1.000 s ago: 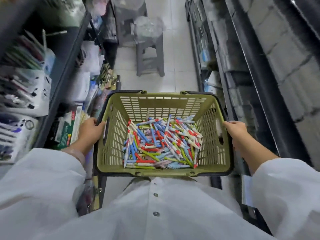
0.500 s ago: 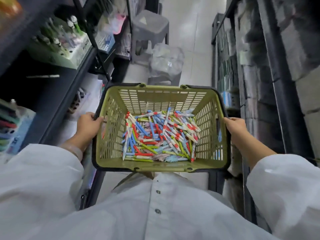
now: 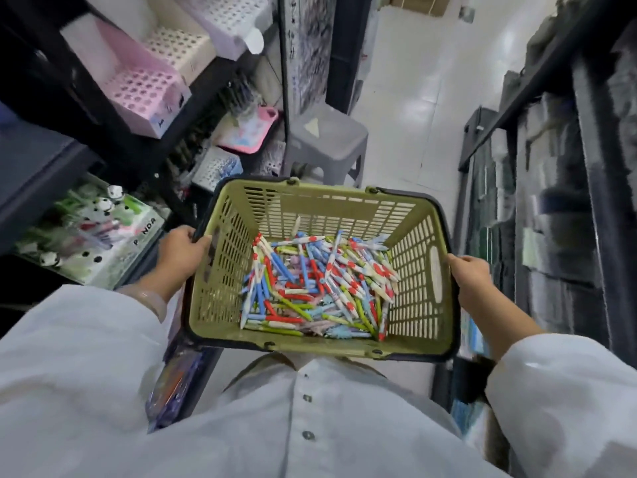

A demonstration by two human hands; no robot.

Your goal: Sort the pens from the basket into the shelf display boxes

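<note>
Two hands carry the load. Left hand (image 3: 181, 255) grips the left rim of the olive-green basket (image 3: 410, 326), fingers curled over the dark edge; right hand (image 3: 470, 276) grips the right rim beside the oval handle slot, fingers curled over the edge likewise. Basket is held level in front of the white buttoned shirt (image 3: 303, 419), clear of any shelf.

Between the two hands, on the basket floor, lies a loose heap of pens (image 3: 317, 288), mixed red, blue, green and white, crossing one another in no order.

Outward from the left hand: a green-and-white display box (image 3: 113, 250) with panda-topped pens stands just beside the wrist, on the dark shelving. Up and beyond it, a pink display box (image 3: 138, 88) with rows of holes, no pens seen in them; a cream one and a lilac one sit behind it.

Beyond the far rim, a grey plastic stool (image 3: 327, 139) stands on the pale tiled floor (image 3: 413, 98). Outward from the right hand, dark shelving (image 3: 558, 215) holds blurred stock, contents not legible
</note>
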